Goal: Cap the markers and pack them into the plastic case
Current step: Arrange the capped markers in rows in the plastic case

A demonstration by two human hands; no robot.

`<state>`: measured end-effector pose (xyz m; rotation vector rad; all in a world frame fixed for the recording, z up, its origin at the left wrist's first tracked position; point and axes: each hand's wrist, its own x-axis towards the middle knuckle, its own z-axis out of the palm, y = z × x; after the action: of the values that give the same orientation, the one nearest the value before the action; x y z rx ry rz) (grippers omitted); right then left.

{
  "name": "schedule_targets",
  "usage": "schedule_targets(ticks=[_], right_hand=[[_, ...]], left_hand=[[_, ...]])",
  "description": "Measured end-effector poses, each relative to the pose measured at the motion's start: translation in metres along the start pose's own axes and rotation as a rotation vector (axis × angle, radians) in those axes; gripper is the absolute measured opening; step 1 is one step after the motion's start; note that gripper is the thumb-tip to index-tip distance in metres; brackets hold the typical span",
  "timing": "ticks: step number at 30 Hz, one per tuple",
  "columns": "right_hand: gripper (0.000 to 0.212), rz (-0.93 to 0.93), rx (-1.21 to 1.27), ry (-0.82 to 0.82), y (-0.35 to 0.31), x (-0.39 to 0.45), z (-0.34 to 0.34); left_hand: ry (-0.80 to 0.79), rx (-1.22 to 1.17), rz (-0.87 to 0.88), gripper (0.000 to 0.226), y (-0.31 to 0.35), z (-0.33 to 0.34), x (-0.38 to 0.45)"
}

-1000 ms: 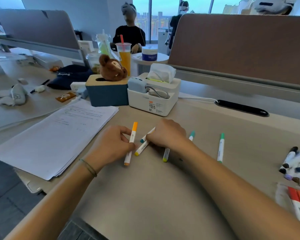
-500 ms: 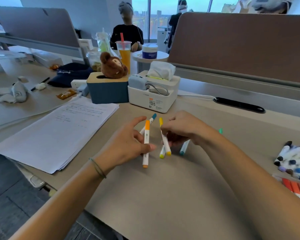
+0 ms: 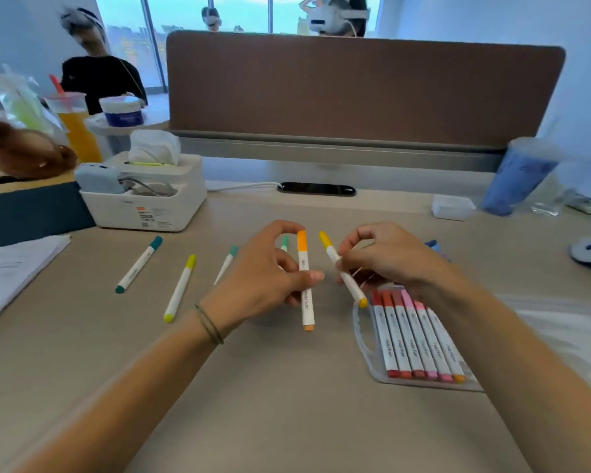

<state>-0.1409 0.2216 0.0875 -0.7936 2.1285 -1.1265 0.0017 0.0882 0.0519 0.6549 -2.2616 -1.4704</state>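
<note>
The left hand (image 3: pixel 270 281) pinched an orange marker (image 3: pixel 305 281) near upright at mid-frame; the right hand (image 3: pixel 386 257) pinched a yellow marker (image 3: pixel 342 268), tilted, its lower end just above the case (image 3: pixel 365 339) at lower right.

Both markers were held by fingertips alone, so, as I judged it, either could slip or roll away if the grip loosened. The case looked soft and shallow; a marker pushed in askew might ride over the packed row or nudge the case across the desk (image 3: pixel 287 404).

Counted: two markers in hand; six in the case, red through pink to orange; four loose at centre-left, namely a teal marker (image 3: pixel 139 265), a yellow-green marker (image 3: pixel 179 289), and two green-capped ones partly hidden behind the left hand. Something blue showed behind the right hand, too blurred to tell. All visible ends looked capped.
</note>
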Motion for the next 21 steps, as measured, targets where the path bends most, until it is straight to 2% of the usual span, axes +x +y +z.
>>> schedule_targets(ticks=[5, 13, 16, 19, 21], right_hand=[[0.016, 0.083, -0.065, 0.132, 0.039, -0.019, -0.053], [0.012, 0.229, -0.042, 0.198, 0.088, -0.041, -0.104], [0.011, 0.262, -0.027, 0.191, 0.098, -0.045, -0.108], [0.011, 0.272, -0.024, 0.182, 0.108, -0.045, -0.111], [0.011, 0.276, -0.015, 0.182, 0.112, -0.046, -0.112]], left_hand=[[-0.150, -0.019, 0.029, 0.064, 0.026, 0.063, 0.017], [-0.327, 0.080, 0.034, 0.064, 0.045, 0.141, 0.027], [-0.360, 0.148, 0.042, 0.063, 0.045, 0.154, 0.024], [-0.351, 0.114, 0.038, 0.063, 0.044, 0.165, 0.023], [-0.316, 0.204, 0.084, 0.065, 0.042, 0.170, 0.024]])
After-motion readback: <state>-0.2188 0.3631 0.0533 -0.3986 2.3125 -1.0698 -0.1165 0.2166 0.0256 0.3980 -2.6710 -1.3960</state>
